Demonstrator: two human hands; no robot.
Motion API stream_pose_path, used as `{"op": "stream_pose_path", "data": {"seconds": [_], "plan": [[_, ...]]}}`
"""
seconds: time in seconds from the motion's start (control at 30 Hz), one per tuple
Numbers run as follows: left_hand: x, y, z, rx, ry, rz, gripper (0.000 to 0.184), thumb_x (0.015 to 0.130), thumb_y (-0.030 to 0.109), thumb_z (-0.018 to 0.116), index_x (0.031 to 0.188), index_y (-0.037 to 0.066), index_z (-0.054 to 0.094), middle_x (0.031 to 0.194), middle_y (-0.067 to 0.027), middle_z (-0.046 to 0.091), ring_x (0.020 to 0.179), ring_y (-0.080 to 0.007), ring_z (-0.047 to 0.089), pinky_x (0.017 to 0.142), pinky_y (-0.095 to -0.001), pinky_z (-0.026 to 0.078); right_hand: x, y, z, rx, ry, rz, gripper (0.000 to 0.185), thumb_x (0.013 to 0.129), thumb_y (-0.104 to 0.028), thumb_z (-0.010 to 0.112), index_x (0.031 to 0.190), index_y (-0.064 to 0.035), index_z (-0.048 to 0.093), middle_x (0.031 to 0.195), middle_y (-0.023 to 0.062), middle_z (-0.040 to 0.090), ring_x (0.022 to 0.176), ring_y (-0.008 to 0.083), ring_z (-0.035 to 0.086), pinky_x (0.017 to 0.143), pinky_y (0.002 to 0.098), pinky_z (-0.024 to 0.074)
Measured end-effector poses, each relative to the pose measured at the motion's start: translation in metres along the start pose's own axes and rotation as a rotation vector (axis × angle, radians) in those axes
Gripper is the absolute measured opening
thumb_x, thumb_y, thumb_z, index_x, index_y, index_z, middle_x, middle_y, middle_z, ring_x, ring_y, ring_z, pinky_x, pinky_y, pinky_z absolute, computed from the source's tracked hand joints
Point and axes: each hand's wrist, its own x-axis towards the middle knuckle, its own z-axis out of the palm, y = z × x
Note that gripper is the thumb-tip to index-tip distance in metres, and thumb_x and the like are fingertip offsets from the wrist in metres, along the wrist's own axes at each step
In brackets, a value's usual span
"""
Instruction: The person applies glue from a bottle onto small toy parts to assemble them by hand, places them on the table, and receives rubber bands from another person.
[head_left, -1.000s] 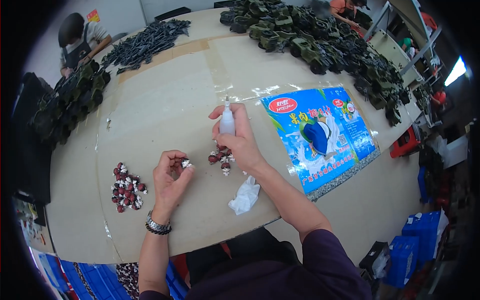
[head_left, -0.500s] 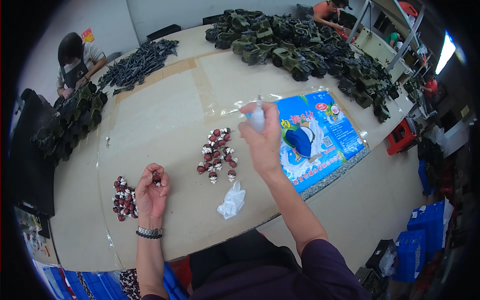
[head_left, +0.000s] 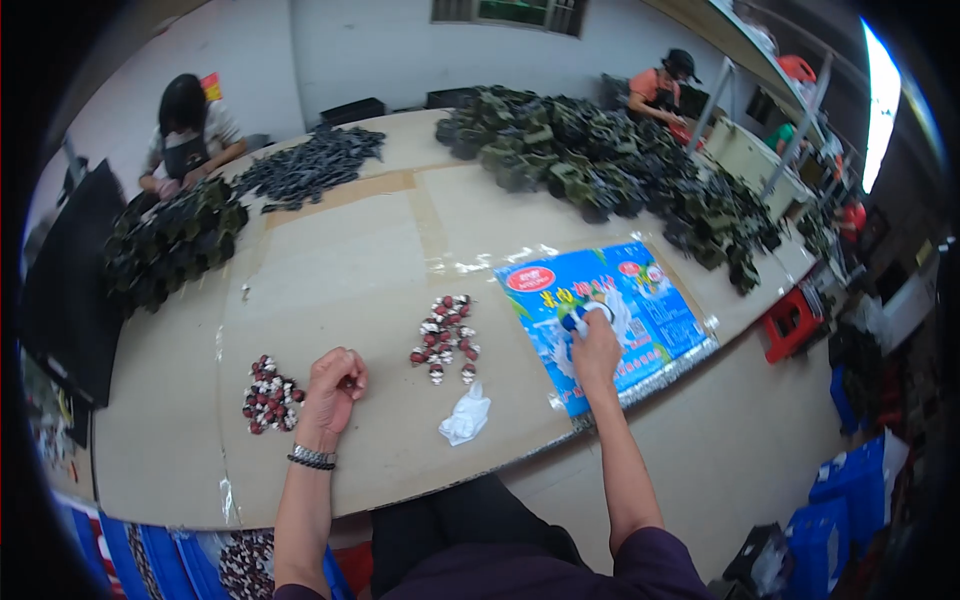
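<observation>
My left hand [head_left: 335, 388] is closed above the table, with a small dark-red-headed figurine [head_left: 347, 382] mostly hidden in its curled fingers. To its left lies a pile of similar figurines [head_left: 270, 395]; a second group of figurines [head_left: 446, 338] is spread out to its right. My right hand [head_left: 597, 350] is low over a blue printed sheet [head_left: 655, 325], closed around a small whitish squeeze bottle [head_left: 581, 331] that is largely covered by the fingers. A blue and white piece of cloth [head_left: 570, 318] lies right beside the fingertips. A crumpled white tissue [head_left: 465, 414] rests between my hands.
Green toy vehicle bodies are heaped at the back [head_left: 570, 150] and at the left [head_left: 175, 235]. Dark thin parts [head_left: 315, 165] form another pile. Co-workers sit at the far left [head_left: 195, 135] and far right [head_left: 658, 92]. A red stool [head_left: 795, 322] stands beyond the table's right edge.
My right hand has come down and to the right with the squeeze bottle, onto the blue sheet by the cloth. My left hand has turned, its fingers curling over the figurine. The view has shifted.
</observation>
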Motion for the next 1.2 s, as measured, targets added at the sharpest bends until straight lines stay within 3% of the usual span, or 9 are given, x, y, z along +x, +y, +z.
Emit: {"op": "stream_pose_path", "data": {"seconds": [0.07, 0.17, 0.23, 0.37, 0.53, 0.7, 0.87, 1.03, 1.2], "plan": [[-0.001, 0.003, 0.002, -0.014, 0.035, -0.014, 0.022, 0.089, 0.020, 0.059, 0.073, 0.007, 0.053, 0.068, -0.0020, 0.053, 0.059, -0.0098, 0.048, 0.048, -0.0217, 0.034, 0.008, -0.021, -0.010, 0.112, 0.041, 0.005, 0.025, 0.072, -0.007, 0.071, 0.087, -0.0041, 0.052, 0.084, 0.0164, 0.062, 0.080, 0.0410, 0.059, 0.066, 0.0478, 0.0448], [-0.001, 0.003, -0.001, 0.024, 0.033, -0.049, 0.018, 0.090, 0.022, 0.059, 0.082, 0.005, 0.060, 0.067, 0.0012, 0.052, 0.058, -0.0065, 0.047, 0.048, -0.0203, 0.033, 0.021, -0.073, -0.011, 0.340, 0.006, -0.079, 0.026, 0.070, -0.004, 0.072, 0.087, -0.0033, 0.052, 0.080, 0.0136, 0.061, 0.072, 0.0322, 0.061, 0.065, 0.0405, 0.0464], [-0.001, 0.004, -0.003, 0.061, 0.031, -0.043, 0.019, 0.091, 0.023, 0.059, 0.087, 0.004, 0.062, 0.067, 0.0027, 0.052, 0.058, -0.0043, 0.046, 0.048, -0.0192, 0.032, 0.020, -0.116, -0.006, 0.661, -0.151, -0.040, 0.023, 0.071, -0.002, 0.072, 0.084, -0.0032, 0.053, 0.075, 0.0065, 0.058, 0.066, 0.0176, 0.056, 0.062, 0.0304, 0.0455], [-0.001, 0.009, -0.006, 0.021, 0.050, 0.028, 0.020, 0.092, 0.023, 0.058, 0.091, 0.004, 0.064, 0.067, 0.0047, 0.050, 0.057, -0.0027, 0.044, 0.048, -0.0181, 0.030, 0.001, -0.198, 0.010, 0.949, -0.517, -0.021, 0.015, 0.077, -0.002, 0.069, 0.079, -0.0047, 0.054, 0.075, -0.0001, 0.057, 0.065, 0.0069, 0.051, 0.059, 0.0223, 0.0423], [0.002, 0.014, -0.016, -0.027, 0.106, 0.103, 0.020, 0.091, 0.023, 0.061, 0.093, 0.004, 0.064, 0.068, 0.0059, 0.050, 0.057, -0.0019, 0.042, 0.049, -0.0176, 0.030, -0.023, -0.247, 0.024, 0.973, -0.777, 0.097, 0.010, 0.079, -0.004, 0.068, 0.081, -0.0052, 0.058, 0.072, -0.0012, 0.057, 0.065, 0.0055, 0.052, 0.057, 0.0209, 0.0417], [0.002, 0.010, -0.014, 0.058, 0.111, 0.053, 0.021, 0.089, 0.025, 0.064, 0.096, 0.005, 0.065, 0.066, 0.0061, 0.049, 0.058, -0.0022, 0.040, 0.049, -0.0185, 0.028, -0.032, -0.238, 0.060, 0.925, -0.678, -0.113, 0.013, 0.078, -0.002, 0.068, 0.086, -0.0044, 0.058, 0.076, -0.0008, 0.059, 0.066, 0.0048, 0.053, 0.058, 0.0199, 0.0427], [0.004, 0.008, -0.013, 0.121, 0.088, 0.070, 0.021, 0.090, 0.024, 0.064, 0.096, 0.004, 0.064, 0.081, 0.0030, 0.062, 0.066, 0.0011, 0.045, 0.052, -0.0174, 0.032, -0.038, -0.235, 0.069, 0.915, -0.699, -0.130, 0.014, 0.078, -0.002, 0.069, 0.087, -0.0044, 0.058, 0.078, -0.0006, 0.060, 0.066, 0.0045, 0.052, 0.059, 0.0199, 0.0424], [0.006, 0.001, -0.018, 0.038, 0.132, 0.051, 0.018, 0.092, 0.022, 0.061, 0.098, 0.005, 0.060, 0.077, 0.0048, 0.057, 0.062, -0.0006, 0.043, 0.052, -0.0178, 0.033, -0.045, -0.236, 0.067, 0.940, -0.760, -0.095, 0.016, 0.078, -0.003, 0.069, 0.088, -0.0049, 0.057, 0.078, -0.0002, 0.059, 0.066, 0.0054, 0.051, 0.058, 0.0213, 0.0422], [0.009, 0.005, -0.018, -0.003, 0.175, 0.118, 0.016, 0.094, 0.020, 0.056, 0.100, 0.005, 0.056, 0.077, 0.0047, 0.053, 0.059, -0.0024, 0.040, 0.052, -0.0177, 0.033, -0.041, -0.226, 0.066, 0.739, -0.661, -0.449, 0.017, 0.080, -0.011, 0.065, 0.090, -0.0015, 0.055, 0.087, 0.0088, 0.055, 0.074, 0.0220, 0.055, 0.067, 0.0325, 0.0443]]}}
